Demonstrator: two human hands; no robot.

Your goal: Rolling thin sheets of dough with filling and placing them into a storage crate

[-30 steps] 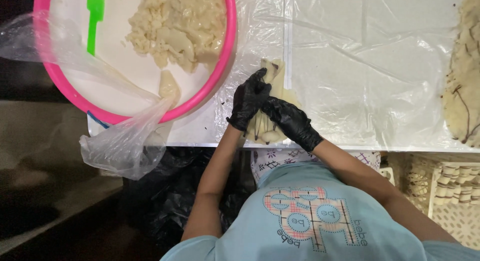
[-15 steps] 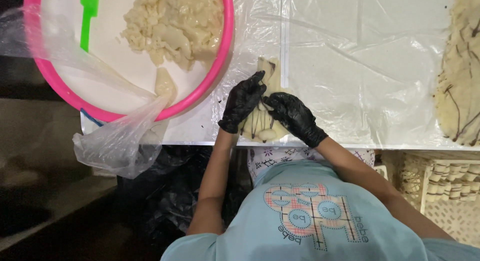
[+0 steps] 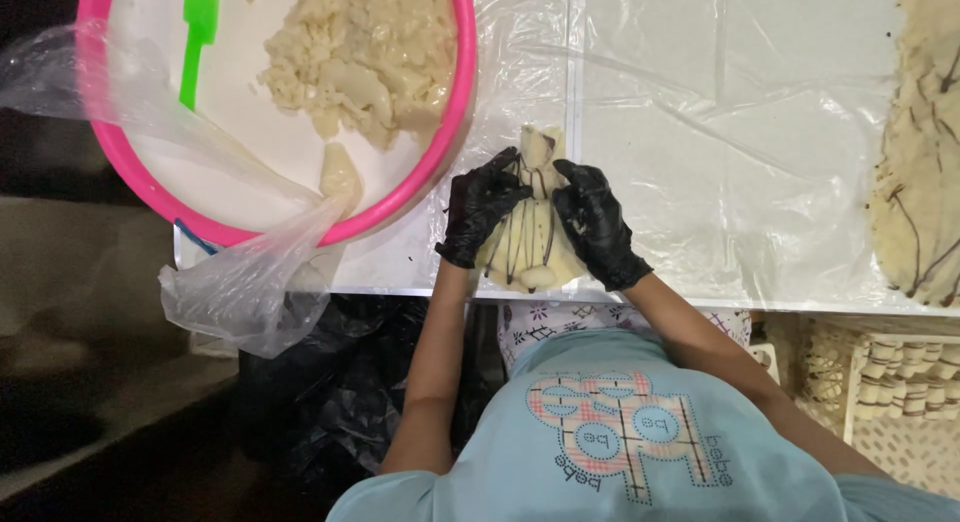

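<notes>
Left hand and right hand, black-gloved, fingers curled around pale dough piece with dark streaks, pinching its top. Dough rests on plastic-covered table, beside pink basin.

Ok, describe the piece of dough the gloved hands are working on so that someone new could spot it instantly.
Start at the big pink basin at top left; just right of its lower rim, on the plastic-covered table, lies a pale dough piece. The left hand and right hand, both black-gloved, pinch it. Unlike the loose dough in the basin, it is streaked with dark lines.
</notes>
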